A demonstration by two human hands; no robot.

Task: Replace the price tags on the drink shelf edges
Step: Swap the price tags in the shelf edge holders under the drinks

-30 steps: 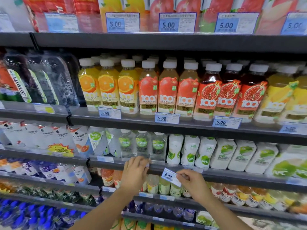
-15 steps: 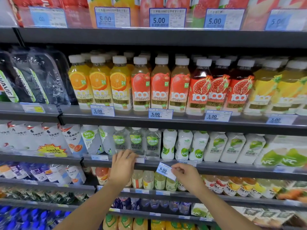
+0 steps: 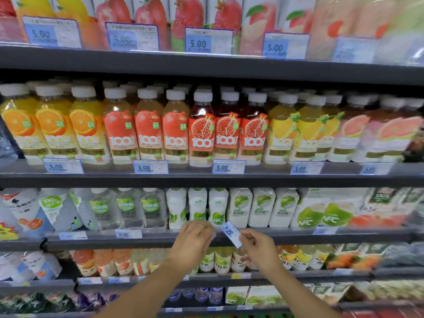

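6.00 price tag [image 3: 231,234] is pinched, tilted, in the right hand [image 3: 259,249] at lower centre, just off the shelf edge [image 3: 321,237], likely angled for slotting in; left hand [image 3: 195,239] is curled against that edge, probably steadying it, grasp not discernible.

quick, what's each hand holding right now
Left hand: fingers curled at the shelf edge; whether it grips anything cannot be told.
Right hand: pinches the 6.00 price tag.
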